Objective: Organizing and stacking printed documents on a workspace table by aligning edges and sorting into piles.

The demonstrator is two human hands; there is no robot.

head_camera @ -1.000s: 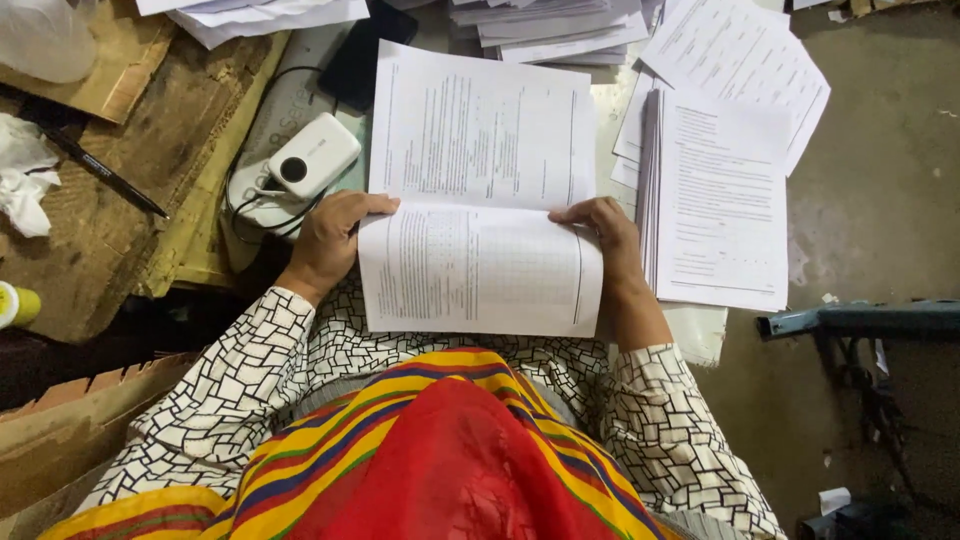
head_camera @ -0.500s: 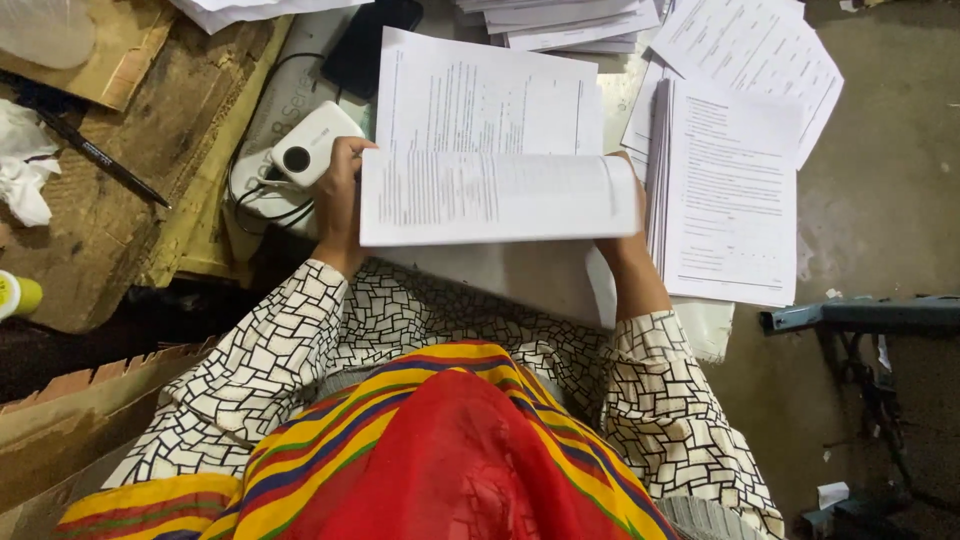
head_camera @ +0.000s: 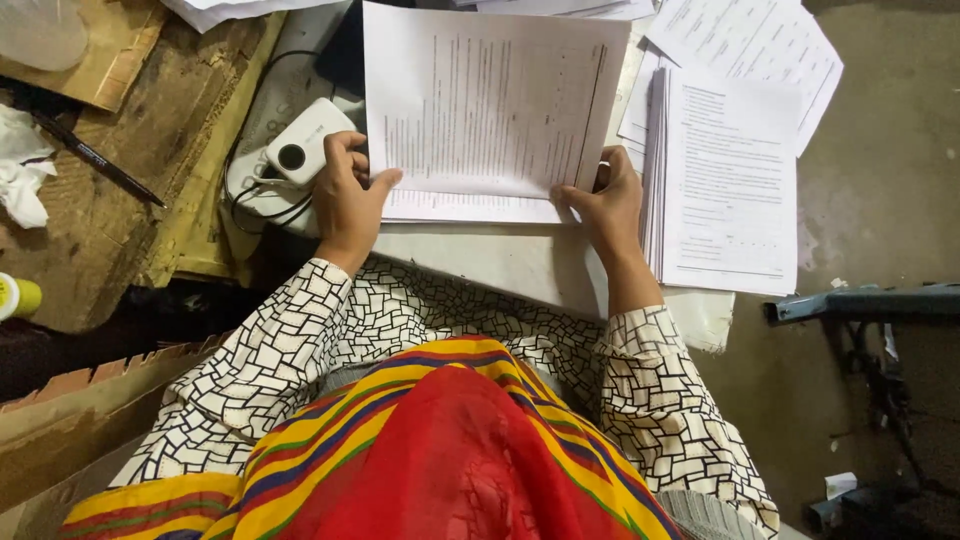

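Holding a bundle of printed sheets flat on the pale work surface right in front of you, both hands at its near edge. The top page shows dense rows of print; more sheets stick out under it along the bottom, so it's a stack, not 1 page.

Your left hand sits at the bundle's lower-left corner: thumb pressed on top of the paper, other fingers curled at the edge, so it's pinching the sheets. Your right hand is at the lower-right corner: fingertips on the page, thumb at the side edge, likewise gripping the stack. Can't tell how many sheets each hand has hold of.

Just left of your left hand, touching or nearly so, is a small white device w/ a round dark lens, sitting on a pale slab w/ a black cable looped round it.

Right of the bundle, just beside your right hand, lies a 2nd thick pile of printed pages; more loose sheets fan out behind it.

Far left: worn cardboard, a black pen lying on it, crumpled white tissue and a yellow-capped bottle at the edge. Lower right, a blue-grey metal bar over the concrete floor.
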